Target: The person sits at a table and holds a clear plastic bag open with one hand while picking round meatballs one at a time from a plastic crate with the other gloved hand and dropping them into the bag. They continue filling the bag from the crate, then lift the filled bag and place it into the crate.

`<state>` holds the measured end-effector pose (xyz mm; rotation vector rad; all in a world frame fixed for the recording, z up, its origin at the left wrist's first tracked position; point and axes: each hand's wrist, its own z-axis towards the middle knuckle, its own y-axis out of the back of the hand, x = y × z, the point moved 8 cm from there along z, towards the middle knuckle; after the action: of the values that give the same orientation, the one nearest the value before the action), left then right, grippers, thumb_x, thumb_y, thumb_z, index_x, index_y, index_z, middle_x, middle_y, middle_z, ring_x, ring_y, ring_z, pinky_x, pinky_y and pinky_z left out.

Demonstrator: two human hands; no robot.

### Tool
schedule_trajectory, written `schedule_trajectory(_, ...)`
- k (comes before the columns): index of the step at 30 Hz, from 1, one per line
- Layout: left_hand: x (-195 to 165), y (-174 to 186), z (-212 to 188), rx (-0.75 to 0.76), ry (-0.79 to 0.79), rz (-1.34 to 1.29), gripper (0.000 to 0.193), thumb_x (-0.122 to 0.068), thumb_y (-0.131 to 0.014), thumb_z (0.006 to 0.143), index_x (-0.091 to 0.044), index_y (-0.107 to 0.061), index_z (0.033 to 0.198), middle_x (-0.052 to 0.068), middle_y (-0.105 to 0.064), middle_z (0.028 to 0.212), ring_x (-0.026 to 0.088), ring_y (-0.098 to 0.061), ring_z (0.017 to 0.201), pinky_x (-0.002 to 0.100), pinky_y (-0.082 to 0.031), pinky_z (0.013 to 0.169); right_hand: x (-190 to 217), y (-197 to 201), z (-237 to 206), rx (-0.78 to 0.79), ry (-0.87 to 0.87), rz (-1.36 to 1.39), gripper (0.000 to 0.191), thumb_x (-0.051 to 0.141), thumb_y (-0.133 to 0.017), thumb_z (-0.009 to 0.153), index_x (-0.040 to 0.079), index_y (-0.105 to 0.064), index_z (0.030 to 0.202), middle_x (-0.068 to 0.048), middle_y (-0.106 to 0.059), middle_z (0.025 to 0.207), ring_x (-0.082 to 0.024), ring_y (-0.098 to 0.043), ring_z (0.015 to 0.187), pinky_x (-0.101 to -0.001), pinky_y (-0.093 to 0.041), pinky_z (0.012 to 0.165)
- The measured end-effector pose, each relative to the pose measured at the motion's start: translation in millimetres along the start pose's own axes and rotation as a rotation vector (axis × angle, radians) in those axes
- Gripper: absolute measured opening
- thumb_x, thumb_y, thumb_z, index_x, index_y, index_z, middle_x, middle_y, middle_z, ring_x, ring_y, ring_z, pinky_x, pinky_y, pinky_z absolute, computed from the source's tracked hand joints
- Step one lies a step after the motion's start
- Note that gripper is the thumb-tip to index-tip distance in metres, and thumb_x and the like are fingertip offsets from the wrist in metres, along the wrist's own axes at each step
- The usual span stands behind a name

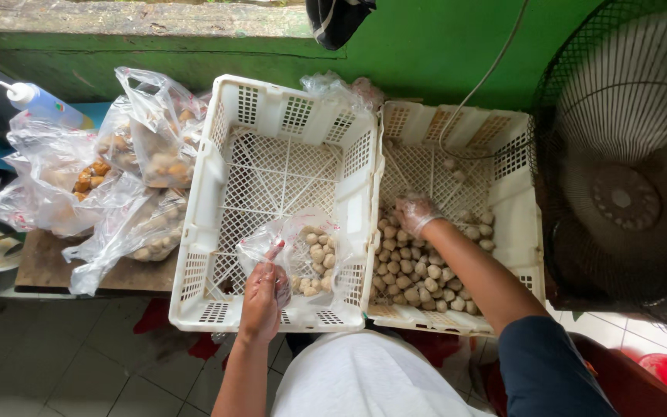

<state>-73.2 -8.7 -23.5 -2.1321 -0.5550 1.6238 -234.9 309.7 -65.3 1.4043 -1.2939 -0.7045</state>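
Left hand (262, 297) pinches the mouth of a clear plastic bag (306, 259) of pale meatballs, lying in the near part of the left white crate (210, 185). Farther right, the gloved right hand (416, 214) closes on loose meatballs (414, 270) in the right crate (523, 224).

Two white lattice crates (210, 232) sit against a bright green wall (426, 46). Pale beige meatballs (414, 270) fill the right one; the fan (627, 162) is black.

wooden board (48, 266) — filled plastic bags (129, 193) | tiled floor (79, 363) — two white crates (272, 201)
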Motion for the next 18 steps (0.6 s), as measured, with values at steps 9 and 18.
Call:
schedule_trajectory(9,8.8,-4.6,1.2,0.015,0.061,0.031,0.054,-0.026,-0.041,0.108,0.0,-0.036,0.156,-0.003,-0.044,0.075,0.004,-0.033,0.053,0.021,-0.028,0.045,-29.4,-48.3,-111.9,0.264,-0.14,-0.099,0.057,-0.004,-0.061,0.086,0.012,-0.055,0.141,-0.018,-0.061,0.132,-0.036,-0.063,0.12,-0.0444,-0.052,0.102)
schedule_trajectory(18,16.2,-10.1,0.3,0.135,0.074,-0.012,0.052,-0.027,-0.045,0.11,-0.003,-0.04,0.156,-0.004,-0.041,0.075,0.002,-0.031,0.056,0.02,-0.026,0.047,-5.4,-47.3,-122.7,0.172,-0.197,-0.086,0.045,0.001,-0.067,0.086,0.012,-0.061,0.13,-0.013,-0.056,0.138,-0.034,-0.057,0.126,-0.0429,-0.05,0.107)
